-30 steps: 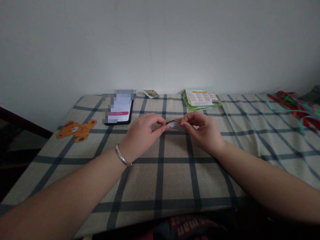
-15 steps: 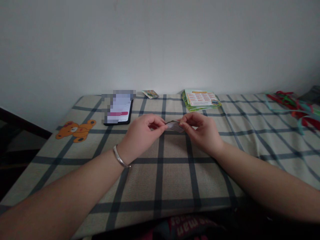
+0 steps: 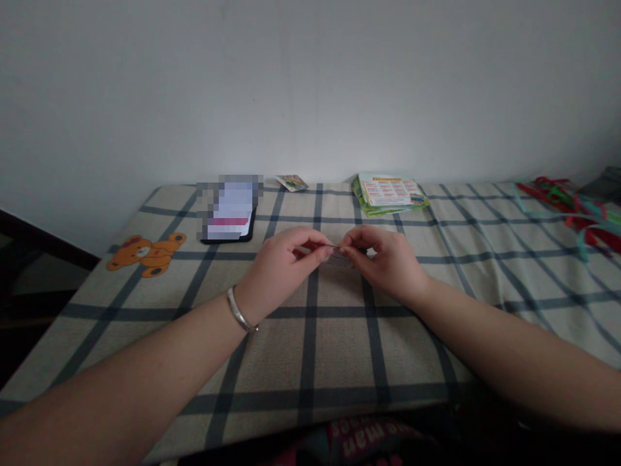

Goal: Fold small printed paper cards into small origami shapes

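Observation:
Above the middle of the checked cloth, both of my hands pinch a small piece of printed paper (image 3: 339, 260). Its pale face with faint lines of print tilts toward me, and its top edge is thin and dark. My left hand (image 3: 294, 262) is closed on the left end between thumb and forefinger; a silver bangle (image 3: 239, 312) circles that wrist. On the other end, my right hand (image 3: 385, 259) grips with thumb and fingertips, close to the left fingertips. The fingers cover much of the paper.
A phone (image 3: 233, 210) with a lit, partly blurred screen lies left on the checked tablecloth (image 3: 334, 349). Near the wall are a small colourful card (image 3: 292, 183) and a stack of printed cards (image 3: 391, 193). An orange bear cutout (image 3: 148, 254) lies far left, tangled ribbons (image 3: 567, 204) far right.
My hands have come slightly closer together and a little lower. The paper between them has turned, its top edge now looking flatter and thinner.

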`<state>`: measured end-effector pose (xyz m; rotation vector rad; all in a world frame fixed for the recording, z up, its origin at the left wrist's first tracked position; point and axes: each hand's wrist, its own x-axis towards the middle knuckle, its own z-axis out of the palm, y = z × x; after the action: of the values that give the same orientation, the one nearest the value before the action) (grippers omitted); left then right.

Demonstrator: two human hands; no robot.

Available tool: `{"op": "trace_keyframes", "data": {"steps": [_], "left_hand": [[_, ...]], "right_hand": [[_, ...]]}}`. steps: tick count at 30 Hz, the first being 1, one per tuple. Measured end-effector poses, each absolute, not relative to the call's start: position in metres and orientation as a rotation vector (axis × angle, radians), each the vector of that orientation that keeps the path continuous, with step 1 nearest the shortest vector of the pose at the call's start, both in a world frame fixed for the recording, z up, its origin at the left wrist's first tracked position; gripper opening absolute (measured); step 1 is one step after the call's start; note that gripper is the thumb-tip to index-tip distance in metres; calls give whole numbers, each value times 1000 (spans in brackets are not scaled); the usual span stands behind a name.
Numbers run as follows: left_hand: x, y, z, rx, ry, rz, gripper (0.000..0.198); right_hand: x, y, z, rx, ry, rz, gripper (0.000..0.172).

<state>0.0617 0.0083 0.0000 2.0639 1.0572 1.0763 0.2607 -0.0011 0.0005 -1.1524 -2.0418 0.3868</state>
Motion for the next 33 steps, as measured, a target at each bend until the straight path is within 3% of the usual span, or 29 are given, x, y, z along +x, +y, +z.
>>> {"op": "trace_keyframes", "data": {"steps": [17, 26, 33], "left_hand": [[62, 11, -5, 1900, 1057, 1081, 10], [63, 20, -9, 1565, 1013, 1171, 13], [62, 21, -10, 1562, 973, 1162, 19]], "right_hand": [[262, 3, -4, -1062, -2008, 404, 5], [264, 7, -10, -1118, -1892, 674, 26], [262, 9, -12, -1110, -1818, 728, 25]]}}
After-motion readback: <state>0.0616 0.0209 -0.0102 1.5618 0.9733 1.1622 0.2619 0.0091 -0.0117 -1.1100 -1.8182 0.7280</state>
